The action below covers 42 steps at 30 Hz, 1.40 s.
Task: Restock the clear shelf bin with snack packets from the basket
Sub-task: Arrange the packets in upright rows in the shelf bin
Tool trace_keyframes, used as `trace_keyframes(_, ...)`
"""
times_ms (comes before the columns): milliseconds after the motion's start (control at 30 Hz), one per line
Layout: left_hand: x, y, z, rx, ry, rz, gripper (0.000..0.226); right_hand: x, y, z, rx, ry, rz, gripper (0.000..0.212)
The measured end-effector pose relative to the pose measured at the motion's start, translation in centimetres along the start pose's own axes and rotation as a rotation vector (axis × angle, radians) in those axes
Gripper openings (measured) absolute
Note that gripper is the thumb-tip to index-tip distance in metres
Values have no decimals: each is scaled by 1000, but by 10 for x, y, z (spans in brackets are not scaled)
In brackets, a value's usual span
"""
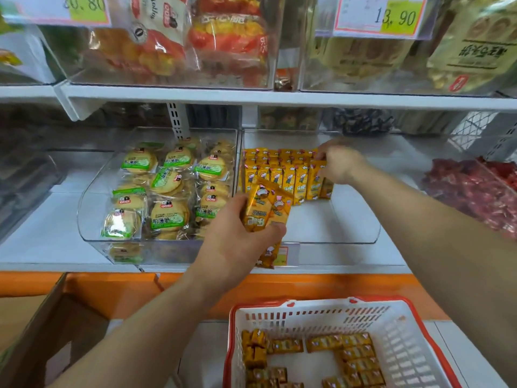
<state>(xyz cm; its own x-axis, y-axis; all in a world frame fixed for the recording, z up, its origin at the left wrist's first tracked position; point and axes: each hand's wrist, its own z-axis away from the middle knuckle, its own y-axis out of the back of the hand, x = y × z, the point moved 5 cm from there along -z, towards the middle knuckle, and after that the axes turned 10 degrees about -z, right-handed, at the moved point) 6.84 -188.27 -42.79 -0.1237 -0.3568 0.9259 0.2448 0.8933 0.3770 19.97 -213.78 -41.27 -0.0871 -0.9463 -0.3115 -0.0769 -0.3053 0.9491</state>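
A white shelf (42, 242) runs across the whole view, with an upper shelf (251, 96) above it carrying clear bins of orange-red and gold bags. At the near left stands an open cardboard box (56, 331). At the near right, below the shelf edge, a white basket (405, 345) with a red rim holds loose yellow packets (355, 357) lying flat in clusters along its left and right sides.

On the shelf, the clear shelf bin (349, 219) sits right of centre. Its far left part holds standing snack packets (282, 175), yellow and upright in tight rows; its near and right floor is bare white. Just to its left, touching it, a biscuit bin (84, 208) is heaped with green-labelled round biscuits in clear wrap. Far right, a bin of red-wrapped sweets (475, 191) lies well apart.

The left hand (237, 239) is over the bin's near left corner, fingers and thumb wrapped round a bundle of packets (265, 211), which tilts to the right with its lower end hanging over the bin's front wall. The right hand (340, 163) reaches in from the right to the right end of the standing rows, its fingers curled over the top of the end packet (317, 175); the grip is slightly blurred.

A price tag (391, 16) reading 13.90 hangs on the upper right bin, and a small label (281, 256) shows on the front of the clear shelf bin.
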Motion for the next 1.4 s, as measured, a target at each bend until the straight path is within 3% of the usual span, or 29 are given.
trace_keyframes(267, -5, 1, -8, 12, 26, 11, 27, 10, -21, -16, 27, -29, -46, 40)
trace_keyframes(533, -6, 1, -10, 17, 41, 6, 24, -12, 4, 15, 83, 26, 74, 33)
trace_keyframes(600, -6, 0, -9, 3, 39, 21, 23, -19, 18, 54, 152, 60, -57, 33)
trace_keyframes(667, -4, -2, -7, -36, 52, 52, 21, -24, 26, 103, 174, 89, -293, 20)
trace_keyframes(767, -3, -13, -3, -171, 131, 143, 25, -28, 23, 169, 46, 73, -664, 2)
trace_keyframes(900, 3, -31, 9, -314, 136, 194, 30, -21, 0, 214, -55, -45, -1097, 20)
trace_keyframes(1000, 11, -46, 22, -426, 89, 177, 45, -22, -8, 226, -79, -75, -1242, 36)
trace_keyframes(1133, 18, -57, 32, -568, 73, 132, 37, -13, -2, 228, -63, -55, -1238, 16)
trace_keyframes(1200, 20, -54, 31, -525, 90, 120, 40, -3, 0, 229, -54, -104, -1344, 10)
trace_keyframes(1300, 16, -47, 26, -419, 145, 150, 39, 11, 4, 229, 16, -180, -1497, 37)
trace_keyframes(1400, 16, -45, 24, -330, 153, 220, 23, 13, 3, 228, 51, -204, -1527, 41)
